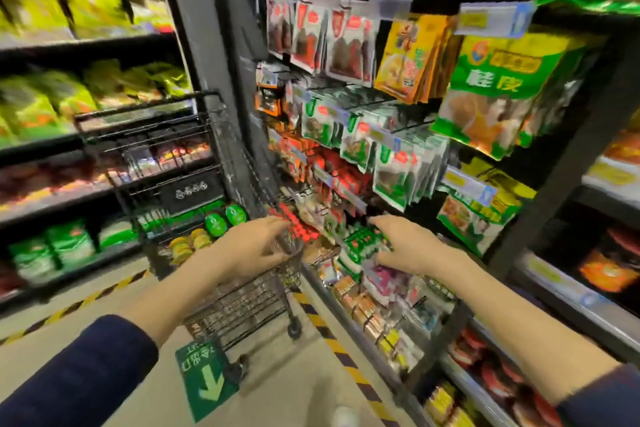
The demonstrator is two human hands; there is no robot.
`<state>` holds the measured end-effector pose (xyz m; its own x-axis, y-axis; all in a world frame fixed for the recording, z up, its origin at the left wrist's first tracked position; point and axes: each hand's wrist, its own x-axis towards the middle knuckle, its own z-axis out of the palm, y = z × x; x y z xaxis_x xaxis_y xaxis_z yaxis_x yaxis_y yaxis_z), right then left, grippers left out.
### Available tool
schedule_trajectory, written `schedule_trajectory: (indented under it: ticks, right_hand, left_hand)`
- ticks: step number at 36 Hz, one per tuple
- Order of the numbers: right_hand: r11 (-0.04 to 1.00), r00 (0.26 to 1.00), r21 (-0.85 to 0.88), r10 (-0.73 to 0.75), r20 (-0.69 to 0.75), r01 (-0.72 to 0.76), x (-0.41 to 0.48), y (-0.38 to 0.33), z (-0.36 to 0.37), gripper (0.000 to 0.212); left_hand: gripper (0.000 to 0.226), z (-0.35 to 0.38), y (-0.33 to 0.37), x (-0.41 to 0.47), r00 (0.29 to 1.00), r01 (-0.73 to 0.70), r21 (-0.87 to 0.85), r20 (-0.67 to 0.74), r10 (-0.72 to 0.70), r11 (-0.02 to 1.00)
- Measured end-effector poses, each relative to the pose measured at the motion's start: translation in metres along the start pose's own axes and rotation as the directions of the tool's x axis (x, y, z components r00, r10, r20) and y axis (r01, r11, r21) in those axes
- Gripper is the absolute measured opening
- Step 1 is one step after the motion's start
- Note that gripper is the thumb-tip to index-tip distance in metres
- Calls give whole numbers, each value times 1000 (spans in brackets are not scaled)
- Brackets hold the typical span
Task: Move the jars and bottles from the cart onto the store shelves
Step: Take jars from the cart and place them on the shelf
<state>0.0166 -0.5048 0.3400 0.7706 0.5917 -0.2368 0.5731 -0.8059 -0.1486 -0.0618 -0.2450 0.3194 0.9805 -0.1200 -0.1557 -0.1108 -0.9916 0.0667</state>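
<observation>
A black wire cart (173,163) stands in the aisle ahead of me. Inside it I see green-lidded jars (225,218), yellow-lidded jars (188,243) and a row of red caps (294,222) near its right rim. My left hand (252,246) rests on the cart's near right rim, fingers bent over the wire. My right hand (405,246) hovers with fingers spread and loosely bent in front of the right-hand shelves (346,191), holding nothing. The picture is blurred by motion.
Hanging packets (346,42) and green bags (498,90) fill the right-hand rack. Shelves of yellow-green bags (69,94) line the left side. The floor carries yellow-black hazard tape (332,340) and a green arrow sticker (206,378).
</observation>
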Motion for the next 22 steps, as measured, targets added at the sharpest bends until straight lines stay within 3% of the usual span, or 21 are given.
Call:
schedule_trajectory:
  ticks: [6, 13, 22]
  right_hand:
    - [980, 977, -42, -192, 88, 196, 113, -18, 3, 71]
    - [932, 918, -17, -353, 182, 362, 220, -34, 1, 72]
    - [865, 827, 68, -497, 263, 498, 308, -82, 32, 60]
  left_hand:
    - [63, 21, -67, 20, 967, 249, -41, 61, -247, 968]
    - [65, 47, -114, 41, 867, 495, -132, 141, -478, 859]
    - [62, 87, -148, 37, 746, 662, -320, 183, -641, 678]
